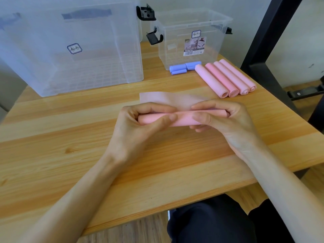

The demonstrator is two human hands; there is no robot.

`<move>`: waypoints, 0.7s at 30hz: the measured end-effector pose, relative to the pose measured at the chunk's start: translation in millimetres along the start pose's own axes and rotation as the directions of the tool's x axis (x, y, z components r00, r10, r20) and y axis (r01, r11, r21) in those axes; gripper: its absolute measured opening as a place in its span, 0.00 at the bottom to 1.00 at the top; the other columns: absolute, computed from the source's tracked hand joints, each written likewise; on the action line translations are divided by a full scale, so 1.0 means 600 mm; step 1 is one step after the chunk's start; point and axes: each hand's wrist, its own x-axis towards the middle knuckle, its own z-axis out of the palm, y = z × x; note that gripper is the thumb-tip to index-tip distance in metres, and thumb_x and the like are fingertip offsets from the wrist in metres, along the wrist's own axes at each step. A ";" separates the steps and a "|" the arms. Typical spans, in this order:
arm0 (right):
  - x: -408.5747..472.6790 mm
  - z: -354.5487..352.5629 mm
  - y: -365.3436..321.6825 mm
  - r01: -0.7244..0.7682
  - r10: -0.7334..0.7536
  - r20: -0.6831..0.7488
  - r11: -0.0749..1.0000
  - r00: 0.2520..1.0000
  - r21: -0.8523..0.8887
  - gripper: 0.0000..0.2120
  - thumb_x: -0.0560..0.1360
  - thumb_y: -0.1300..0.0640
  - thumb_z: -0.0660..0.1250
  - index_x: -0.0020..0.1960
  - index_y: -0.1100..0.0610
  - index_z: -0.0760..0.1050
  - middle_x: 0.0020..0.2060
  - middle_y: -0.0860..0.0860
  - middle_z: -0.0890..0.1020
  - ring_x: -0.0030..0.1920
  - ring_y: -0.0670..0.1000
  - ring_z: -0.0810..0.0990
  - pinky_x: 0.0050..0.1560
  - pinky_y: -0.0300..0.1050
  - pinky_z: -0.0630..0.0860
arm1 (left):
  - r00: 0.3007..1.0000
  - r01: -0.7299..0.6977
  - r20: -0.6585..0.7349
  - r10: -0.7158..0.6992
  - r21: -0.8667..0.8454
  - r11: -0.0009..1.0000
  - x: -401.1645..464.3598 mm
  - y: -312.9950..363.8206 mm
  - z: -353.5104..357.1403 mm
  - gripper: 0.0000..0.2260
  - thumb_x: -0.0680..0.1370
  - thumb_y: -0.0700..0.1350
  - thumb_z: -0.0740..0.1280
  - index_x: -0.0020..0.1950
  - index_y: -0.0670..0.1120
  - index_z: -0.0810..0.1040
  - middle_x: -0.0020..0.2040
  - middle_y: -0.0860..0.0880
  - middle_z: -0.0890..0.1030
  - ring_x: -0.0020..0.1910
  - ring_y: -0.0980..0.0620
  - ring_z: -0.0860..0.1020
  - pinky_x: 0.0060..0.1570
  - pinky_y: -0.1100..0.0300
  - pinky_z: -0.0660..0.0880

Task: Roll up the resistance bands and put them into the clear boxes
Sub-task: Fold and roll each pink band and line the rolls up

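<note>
Head view looks down on a wooden table (pixel 52 137) where both hands work one pink band (pixel 184 118) near the centre. The left hand (pixel 140 123) grasps the left end of the roll, thumb lying along its front and fingers curled over the top; the right hand (pixel 220 118) grasps the right end the same way, thumb on the front, fingers over the back, with lower fingers tucked beneath. Most of the band is already wound into a thick tube lying crosswise between the hands, and a short flat tail (pixel 166 99) still lies unrolled on the table toward 12 o'clock, running out from under the fingertips. At about 1 o'clock from the hands, four finished pink rolls (pixel 226 78) lie side by side, touching one another, their open ends facing the person. Just beyond them toward 12 o'clock sit blue rolls (pixel 184 67), right against the front of the small box (pixel 192 41), which stands open with black latches and a printed label. At 10 o'clock stands the big box (pixel 73 50), clear with a gridded floor and a small sticker on its front wall. A dark frame post (pixel 266 41) rises at 2 o'clock, by the table's right edge. Dark trousers (pixel 210 221) show at 6 o'clock below the table's near edge.
</note>
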 end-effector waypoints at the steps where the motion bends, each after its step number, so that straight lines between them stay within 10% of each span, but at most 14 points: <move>1: -0.001 0.001 0.000 0.021 -0.021 0.012 1.000 1.000 -0.007 0.13 0.63 0.56 0.76 0.47 0.57 0.84 0.42 0.56 0.86 0.38 0.56 0.86 0.40 0.43 0.83 | 0.998 0.057 -0.021 -0.058 -0.055 0.997 0.001 0.000 0.000 0.05 0.69 0.45 0.74 0.44 0.48 0.86 0.44 0.53 0.87 0.44 0.58 0.83 0.46 0.61 0.82; 21: 0.000 0.002 0.004 0.029 -0.028 0.004 0.999 1.000 -0.045 0.11 0.67 0.58 0.75 0.49 0.57 0.84 0.40 0.55 0.87 0.35 0.56 0.86 0.37 0.44 0.83 | 0.996 0.089 -0.016 -0.089 -0.010 0.996 0.004 -0.010 -0.005 0.11 0.68 0.50 0.75 0.50 0.53 0.85 0.47 0.52 0.86 0.48 0.50 0.84 0.50 0.51 0.82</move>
